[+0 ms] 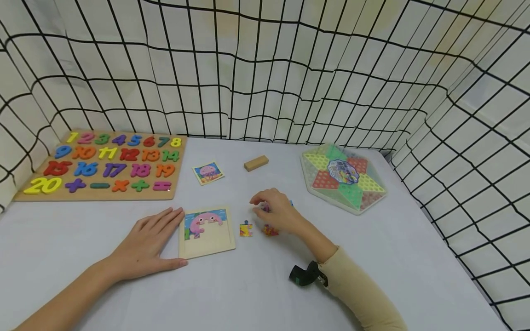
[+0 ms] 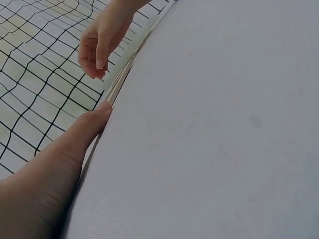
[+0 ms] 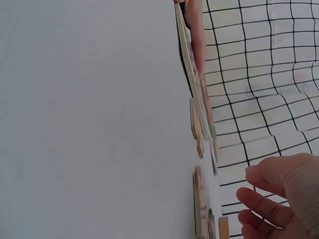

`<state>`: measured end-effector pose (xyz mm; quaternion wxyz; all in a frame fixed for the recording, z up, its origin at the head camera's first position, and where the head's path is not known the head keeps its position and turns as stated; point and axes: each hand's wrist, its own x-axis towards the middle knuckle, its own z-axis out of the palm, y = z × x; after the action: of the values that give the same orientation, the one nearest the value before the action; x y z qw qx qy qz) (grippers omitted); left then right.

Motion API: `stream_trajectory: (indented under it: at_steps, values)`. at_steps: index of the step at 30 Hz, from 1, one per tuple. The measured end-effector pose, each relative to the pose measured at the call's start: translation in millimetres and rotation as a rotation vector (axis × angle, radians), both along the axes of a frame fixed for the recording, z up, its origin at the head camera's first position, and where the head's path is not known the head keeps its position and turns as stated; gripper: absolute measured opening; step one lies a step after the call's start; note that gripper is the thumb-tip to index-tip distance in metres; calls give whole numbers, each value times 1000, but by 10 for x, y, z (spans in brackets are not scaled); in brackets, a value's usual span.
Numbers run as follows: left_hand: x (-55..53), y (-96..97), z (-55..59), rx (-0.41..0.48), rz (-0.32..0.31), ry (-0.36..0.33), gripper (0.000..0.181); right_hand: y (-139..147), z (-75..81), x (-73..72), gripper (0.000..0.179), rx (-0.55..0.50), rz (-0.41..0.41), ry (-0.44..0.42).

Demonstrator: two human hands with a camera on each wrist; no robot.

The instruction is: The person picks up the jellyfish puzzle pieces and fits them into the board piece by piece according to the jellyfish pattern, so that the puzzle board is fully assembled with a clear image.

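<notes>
A wooden jigsaw puzzle tray [image 1: 207, 250] lies flat at the middle of the table, with a partly assembled pink cartoon picture in its upper part. My left hand [image 1: 142, 246] lies spread at its left side, with fingertips and thumb against the frame. Over a few loose puzzle pieces to the right hovers my right hand [image 1: 277, 211], its fingers loosely bent; the right wrist view shows nothing between those fingers [image 3: 264, 206]. One yellow puzzle piece [image 1: 246, 229] lies between tray and hand. Another colourful piece [image 1: 271, 230] sits just below the hand, which partly hides others.
A wooden number board [image 1: 176, 184] fills the back left. Behind the tray lie a small picture card [image 1: 208, 173] and a wooden block [image 1: 256, 163]. At the back right stands a hexagonal plastic game box [image 1: 343, 177]. Black netting [image 1: 271, 73] surrounds the table's far and right sides.
</notes>
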<state>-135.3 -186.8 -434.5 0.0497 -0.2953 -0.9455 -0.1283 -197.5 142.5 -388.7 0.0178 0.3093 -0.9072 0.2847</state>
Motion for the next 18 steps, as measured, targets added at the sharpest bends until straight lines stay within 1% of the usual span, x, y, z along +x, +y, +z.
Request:
stream_trajectory:
  at_steps: [8, 12, 18]
  values:
    - [-11, -20, 24, 4, -3, 5, 103, 251, -55, -92, 21, 54, -37, 35]
    - [-20, -26, 27, 13, -8, 6, 103, 337, -78, -125, 26, 71, -76, 14]
    - [-2, -22, 33, 17, 16, -41, 105, 384, -144, -139, 33, 142, -104, -18]
